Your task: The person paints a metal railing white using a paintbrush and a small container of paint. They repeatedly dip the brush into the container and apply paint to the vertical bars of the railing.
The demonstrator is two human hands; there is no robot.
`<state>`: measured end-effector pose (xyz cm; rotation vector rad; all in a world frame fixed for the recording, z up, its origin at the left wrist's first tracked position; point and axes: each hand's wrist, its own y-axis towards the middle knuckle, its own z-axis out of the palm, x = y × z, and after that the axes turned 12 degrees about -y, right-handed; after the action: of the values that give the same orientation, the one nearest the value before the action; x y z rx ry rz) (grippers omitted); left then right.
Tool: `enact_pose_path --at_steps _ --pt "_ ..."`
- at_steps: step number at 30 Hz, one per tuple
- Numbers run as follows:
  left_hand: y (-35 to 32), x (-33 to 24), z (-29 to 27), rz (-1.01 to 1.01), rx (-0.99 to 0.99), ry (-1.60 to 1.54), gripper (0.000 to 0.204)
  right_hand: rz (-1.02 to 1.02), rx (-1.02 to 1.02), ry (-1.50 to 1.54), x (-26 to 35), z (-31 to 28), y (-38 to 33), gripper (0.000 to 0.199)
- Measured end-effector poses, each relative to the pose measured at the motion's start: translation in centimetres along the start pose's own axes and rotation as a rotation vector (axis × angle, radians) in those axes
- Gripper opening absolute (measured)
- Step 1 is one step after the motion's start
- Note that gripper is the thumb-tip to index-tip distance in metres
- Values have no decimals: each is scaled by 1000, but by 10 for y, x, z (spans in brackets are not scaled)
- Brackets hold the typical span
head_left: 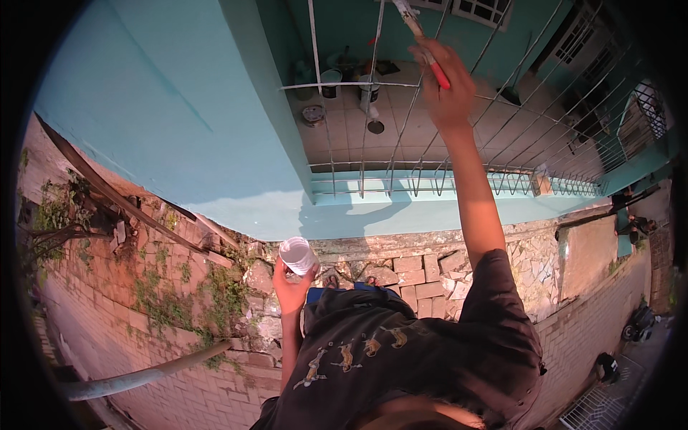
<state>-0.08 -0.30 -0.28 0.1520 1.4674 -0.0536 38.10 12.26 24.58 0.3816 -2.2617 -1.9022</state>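
- One paintbrush (413, 27) with a red handle end is held up before the grille (344, 84), near its upper part; whether the grille is touched by the bristles cannot be told, as the tip is cut off by the view's upper edge.
- The paintbrush is gripped by the right hand (451, 86), with fingers closed round the handle.
- A white cup (295, 252) is clasped in the left hand (292, 288), lower than the grille and toward its left end; how much is held inside cannot be made out.
- Whiter metal is shown at the grille's left end and greyer metal farther right, so the coating is judged only partly done, with much of the right side probably left.
- Left of the grille, a turquoise pillar (165, 107) is seen.
- Behind the grille, a bucket (369, 89) is set on the floor (346, 143).
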Motion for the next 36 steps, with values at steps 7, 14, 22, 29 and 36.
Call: enact_pose_path --at_steps 7,14,22,29,36 --pt "0 -7 1 15 -8 9 48 -227 143 -145 23 -16 -22 35" --pt "2 -3 1 15 5 13 52 -292 223 -202 21 2 -1 33" --pt "3 -9 8 17 14 -14 55 353 86 273 12 -17 38 26" --pt "3 -7 6 -61 55 38 59 -15 -39 -96 4 -5 41 23" --pt "2 -3 9 12 -8 6 55 -51 220 52 10 2 4 26"
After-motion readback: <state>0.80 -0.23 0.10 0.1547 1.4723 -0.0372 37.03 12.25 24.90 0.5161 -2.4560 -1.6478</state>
